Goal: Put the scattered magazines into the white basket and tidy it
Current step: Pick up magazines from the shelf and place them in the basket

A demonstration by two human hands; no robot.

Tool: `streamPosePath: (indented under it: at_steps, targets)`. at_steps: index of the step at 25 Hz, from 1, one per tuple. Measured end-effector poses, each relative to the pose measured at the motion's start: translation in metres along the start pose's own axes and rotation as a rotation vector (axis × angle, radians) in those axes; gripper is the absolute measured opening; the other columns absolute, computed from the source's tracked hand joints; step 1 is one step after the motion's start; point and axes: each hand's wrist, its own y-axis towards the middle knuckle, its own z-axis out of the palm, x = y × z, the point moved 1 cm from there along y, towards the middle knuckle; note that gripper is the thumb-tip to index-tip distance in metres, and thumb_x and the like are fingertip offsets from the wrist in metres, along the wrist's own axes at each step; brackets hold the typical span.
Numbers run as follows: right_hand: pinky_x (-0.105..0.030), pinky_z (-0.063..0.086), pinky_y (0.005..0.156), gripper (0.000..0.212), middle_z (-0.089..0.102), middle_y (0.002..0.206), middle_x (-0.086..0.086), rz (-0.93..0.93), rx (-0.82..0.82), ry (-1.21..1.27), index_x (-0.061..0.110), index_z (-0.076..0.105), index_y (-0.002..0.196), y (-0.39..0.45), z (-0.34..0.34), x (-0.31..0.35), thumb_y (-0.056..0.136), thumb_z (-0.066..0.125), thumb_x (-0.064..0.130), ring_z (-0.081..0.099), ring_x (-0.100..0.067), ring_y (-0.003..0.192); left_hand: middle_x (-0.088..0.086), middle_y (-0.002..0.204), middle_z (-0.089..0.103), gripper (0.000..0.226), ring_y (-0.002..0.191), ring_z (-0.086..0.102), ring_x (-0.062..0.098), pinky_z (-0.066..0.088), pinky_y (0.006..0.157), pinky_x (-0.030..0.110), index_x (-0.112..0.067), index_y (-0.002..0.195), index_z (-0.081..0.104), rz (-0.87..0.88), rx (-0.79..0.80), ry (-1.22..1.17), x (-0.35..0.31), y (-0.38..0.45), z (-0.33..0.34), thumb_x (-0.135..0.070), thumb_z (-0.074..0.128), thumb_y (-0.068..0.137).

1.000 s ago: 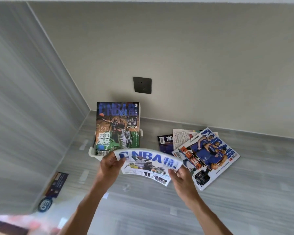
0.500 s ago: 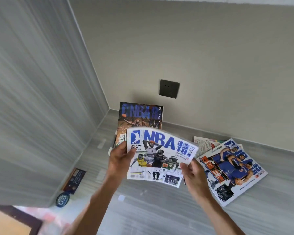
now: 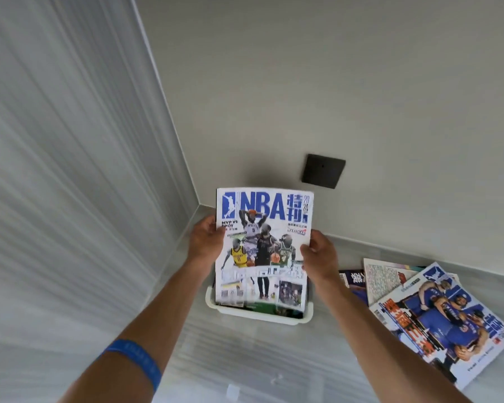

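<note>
I hold a white NBA magazine (image 3: 264, 245) upright over the white basket (image 3: 256, 315), its lower edge down inside the rim. My left hand (image 3: 205, 238) grips its left edge and my right hand (image 3: 319, 255) grips its right edge. The magazine hides the one that stands behind it in the basket. To the right, several magazines lie scattered on the grey surface: a blue-covered one (image 3: 445, 324) on top, a text-covered one (image 3: 386, 276) under it and a dark one (image 3: 352, 282) beside my right wrist.
The basket sits near the corner where the striped left wall (image 3: 70, 170) meets the back wall. A dark wall socket (image 3: 323, 171) is above the basket. A blue band (image 3: 137, 359) is on my left forearm.
I turned the white magazine from flat to upright and carried it up and over the basket, where it now covers the magazine that stood there. The camera view shifted left, toward the corner.
</note>
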Motion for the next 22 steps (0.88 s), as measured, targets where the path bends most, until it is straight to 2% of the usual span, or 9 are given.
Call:
streamPosePath:
  at_steps: [2, 5, 7, 9, 11, 14, 16, 18, 22]
  targets:
    - [-0.037, 0.053, 0.057, 0.039, 0.072, 0.099, 0.004, 0.087, -0.015, -0.084, 0.028, 0.063, 0.111, 0.008, 0.003, -0.019, 0.088, 0.05, -0.002, 0.062, -0.016, 0.062, -0.002, 0.097, 0.074, 0.028, 0.086, 0.07, 0.014, 0.055, 0.07, 0.026, -0.027, 0.095, 0.068, -0.013, 0.038, 0.178, 0.024, 0.008, 0.002, -0.001, 0.057, 0.088]
    - [-0.023, 0.045, 0.058, 0.031, 0.067, 0.11, 0.0, 0.031, -0.152, -0.259, 0.028, 0.06, 0.107, 0.025, 0.0, -0.034, 0.082, 0.064, 0.01, 0.061, -0.007, 0.075, -0.001, 0.11, 0.066, 0.04, 0.094, 0.064, 0.016, 0.051, 0.074, 0.028, -0.024, 0.113, 0.06, -0.051, 0.022, 0.256, 0.044, 0.021, 0.002, -0.006, 0.069, 0.079]
    - [-0.024, 0.045, 0.068, 0.057, 0.061, 0.116, 0.0, 0.056, -0.053, -0.208, 0.022, 0.05, 0.124, 0.041, -0.001, -0.039, 0.075, 0.078, 0.016, 0.063, -0.015, 0.09, -0.006, 0.111, 0.063, 0.058, 0.092, 0.067, 0.013, 0.051, 0.072, 0.026, -0.026, 0.122, 0.052, -0.072, 0.128, 0.184, 0.047, 0.031, 0.006, -0.011, 0.077, 0.072]
    - [-0.032, 0.053, 0.079, 0.077, 0.066, 0.115, -0.005, 0.195, 0.134, 0.01, 0.015, 0.044, 0.131, 0.06, 0.001, -0.042, 0.067, 0.086, 0.011, 0.067, -0.021, 0.094, -0.006, 0.103, 0.071, 0.059, 0.086, 0.071, 0.009, 0.053, 0.068, 0.024, -0.027, 0.118, 0.052, -0.118, 0.291, 0.105, 0.047, 0.04, 0.015, -0.013, 0.083, 0.069]
    - [-0.036, 0.056, 0.084, 0.073, 0.071, 0.112, -0.011, 0.21, 0.237, 0.074, 0.011, 0.052, 0.125, 0.071, 0.004, -0.05, 0.061, 0.087, 0.007, 0.071, -0.021, 0.091, -0.001, 0.1, 0.076, 0.055, 0.086, 0.073, 0.011, 0.054, 0.07, 0.026, -0.023, 0.113, 0.058, -0.154, 0.338, 0.042, 0.051, 0.047, 0.023, -0.012, 0.086, 0.067]
    - [-0.019, 0.056, 0.066, 0.057, 0.076, 0.105, -0.005, 0.071, 0.211, 0.134, 0.015, 0.061, 0.117, 0.063, 0.012, -0.059, 0.066, 0.086, 0.01, 0.074, -0.012, 0.083, 0.005, 0.099, 0.077, 0.053, 0.088, 0.074, 0.019, 0.059, 0.074, 0.035, -0.017, 0.111, 0.06, -0.1, 0.312, -0.059, 0.053, 0.046, 0.025, -0.005, 0.085, 0.066]
    - [-0.023, 0.058, 0.069, 0.059, 0.076, 0.107, -0.003, -0.025, 0.184, 0.259, 0.018, 0.059, 0.119, 0.052, 0.011, -0.054, 0.067, 0.086, 0.016, 0.073, -0.019, 0.092, 0.008, 0.103, 0.075, 0.056, 0.094, 0.073, 0.026, 0.06, 0.074, 0.036, -0.017, 0.114, 0.059, -0.005, 0.305, -0.185, 0.05, 0.041, 0.021, 0.002, 0.083, 0.068]
    - [-0.034, 0.058, 0.08, 0.06, 0.073, 0.113, -0.004, -0.132, 0.223, 0.289, 0.02, 0.054, 0.124, 0.044, 0.007, -0.04, 0.071, 0.081, 0.02, 0.07, -0.023, 0.101, 0.009, 0.107, 0.074, 0.058, 0.095, 0.072, 0.024, 0.061, 0.073, 0.032, -0.018, 0.117, 0.057, 0.075, 0.313, -0.265, 0.045, 0.036, 0.015, 0.006, 0.081, 0.07]
    - [-0.033, 0.057, 0.08, 0.057, 0.073, 0.11, -0.004, -0.103, 0.285, 0.247, 0.018, 0.047, 0.126, 0.044, 0.001, -0.028, 0.079, 0.072, -0.002, 0.069, -0.027, 0.101, 0.007, 0.108, 0.074, 0.07, 0.099, 0.071, 0.023, 0.06, 0.081, 0.039, -0.021, 0.123, 0.054, 0.055, 0.303, -0.205, 0.047, 0.031, 0.011, 0.009, 0.081, 0.066]
